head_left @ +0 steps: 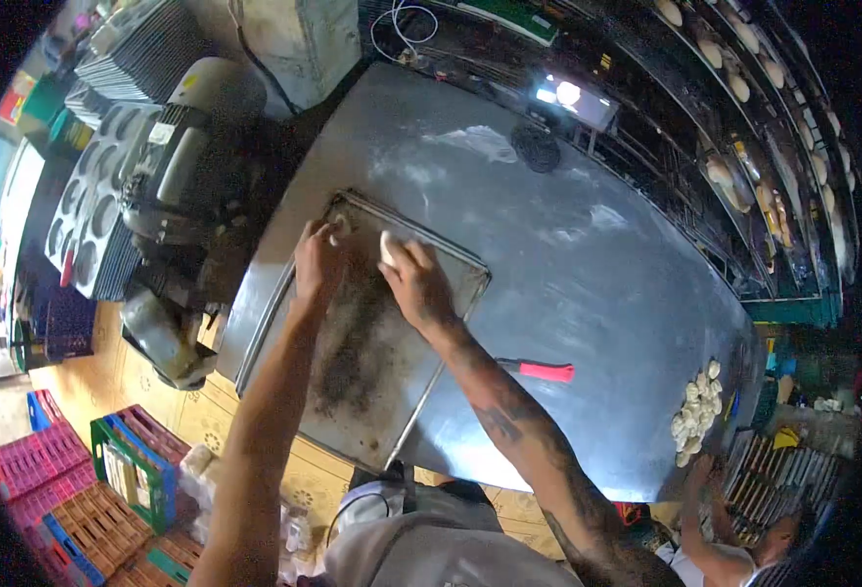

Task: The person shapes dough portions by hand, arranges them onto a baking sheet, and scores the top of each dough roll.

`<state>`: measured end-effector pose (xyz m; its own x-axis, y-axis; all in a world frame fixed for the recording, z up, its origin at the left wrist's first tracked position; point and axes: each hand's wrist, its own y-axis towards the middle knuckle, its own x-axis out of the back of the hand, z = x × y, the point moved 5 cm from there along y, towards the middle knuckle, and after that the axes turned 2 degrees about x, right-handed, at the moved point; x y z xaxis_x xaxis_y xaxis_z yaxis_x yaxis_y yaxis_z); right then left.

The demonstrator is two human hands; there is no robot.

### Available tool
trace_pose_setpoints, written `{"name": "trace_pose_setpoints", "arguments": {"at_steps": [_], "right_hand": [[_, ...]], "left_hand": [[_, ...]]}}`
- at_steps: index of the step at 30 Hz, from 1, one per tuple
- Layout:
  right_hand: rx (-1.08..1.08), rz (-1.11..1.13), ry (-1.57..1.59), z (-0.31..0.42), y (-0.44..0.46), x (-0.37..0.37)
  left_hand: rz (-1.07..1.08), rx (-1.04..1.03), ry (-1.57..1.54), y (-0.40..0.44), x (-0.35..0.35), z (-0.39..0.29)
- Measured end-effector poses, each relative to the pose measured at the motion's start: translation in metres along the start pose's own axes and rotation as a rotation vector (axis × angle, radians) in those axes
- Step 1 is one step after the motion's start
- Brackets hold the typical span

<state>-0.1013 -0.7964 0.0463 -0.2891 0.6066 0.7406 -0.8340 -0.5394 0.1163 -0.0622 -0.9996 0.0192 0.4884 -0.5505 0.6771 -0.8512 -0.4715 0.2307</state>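
A dark-stained metal baking tray [392,377] lies on the grey worktable in front of me. My left hand [317,262] is over its far left corner, with fingers closed at a small pale dough piece [340,230]. To its right, my right hand [419,286] grips another white dough piece [387,248] between thumb and fingers, above the tray's far part. Right of the tray lies a knife with a red handle [546,372]; its blade is partly hidden behind my right forearm.
A heap of dough pieces [697,413] sits at the table's right edge, near another person's arms [705,519]. A machine [191,147] and stacked moulded pans [98,210] stand left. Racks of dough [739,88] rise at the back right. Plastic crates [98,504] are lower left.
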Motion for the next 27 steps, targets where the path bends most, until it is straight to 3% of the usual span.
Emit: {"name": "trace_pose_setpoints", "arguments": {"at_steps": [2, 4, 6, 8, 11, 13, 14, 15, 16, 17, 18, 19, 22, 23, 24, 25, 27], "right_hand": [[-0.050, 0.047, -0.116, -0.011, 0.013, -0.032], [-0.101, 0.094, 0.185, -0.020, 0.010, -0.044], [-0.109, 0.090, 0.151, -0.026, -0.019, -0.013], [-0.112, -0.018, -0.111, -0.009, -0.060, 0.056], [-0.275, 0.072, -0.286, -0.094, -0.179, 0.112], [-0.328, 0.068, -0.390, -0.130, -0.233, 0.148], [-0.338, 0.039, -0.374, -0.149, -0.254, 0.158], [-0.442, -0.082, 0.032, -0.167, -0.266, 0.157], [-0.517, -0.247, 0.434, -0.186, -0.279, 0.156], [-0.574, -0.538, 1.219, -0.212, -0.259, 0.142], [-0.454, -0.439, 0.689, -0.225, -0.247, 0.148], [-0.368, -0.420, 0.137, -0.237, -0.238, 0.153], [-0.268, -0.652, 0.116, -0.251, -0.246, 0.192], [-0.124, -0.728, -0.301, -0.237, -0.260, 0.209], [-0.139, -0.747, -0.291, -0.244, -0.288, 0.230], [-0.189, -0.729, -0.080, -0.258, -0.325, 0.250], [-0.224, -0.701, 0.120, -0.282, -0.407, 0.302]], "left_hand": [[0.023, -0.076, 0.044, 0.011, -0.004, 0.001], [0.059, 0.092, 0.056, 0.021, 0.002, -0.013], [0.129, 0.162, -0.044, 0.012, -0.019, 0.023], [0.080, 0.041, -0.022, 0.009, -0.011, 0.020], [-0.108, -0.066, -0.031, -0.020, -0.002, 0.004], [-0.092, 0.212, -0.025, -0.050, 0.008, 0.000], [-0.074, 0.201, -0.062, -0.075, 0.007, -0.017], [-0.035, 0.184, -0.100, -0.103, 0.004, -0.032], [-0.084, -0.072, 0.081, -0.132, -0.004, -0.032], [-0.056, -0.094, 0.004, -0.157, -0.021, -0.053], [-0.027, -0.114, -0.074, -0.182, -0.039, -0.075], [0.114, 0.143, -0.343, -0.217, -0.049, -0.117], [0.241, 0.104, -0.375, -0.295, -0.108, -0.204], [0.297, 0.143, -0.441, -0.312, -0.128, -0.230], [0.377, 0.164, -0.502, -0.331, -0.166, -0.231], [0.450, 0.190, -0.562, -0.349, -0.202, -0.227], [0.606, -0.245, -0.238, -0.385, -0.260, -0.331]]}}
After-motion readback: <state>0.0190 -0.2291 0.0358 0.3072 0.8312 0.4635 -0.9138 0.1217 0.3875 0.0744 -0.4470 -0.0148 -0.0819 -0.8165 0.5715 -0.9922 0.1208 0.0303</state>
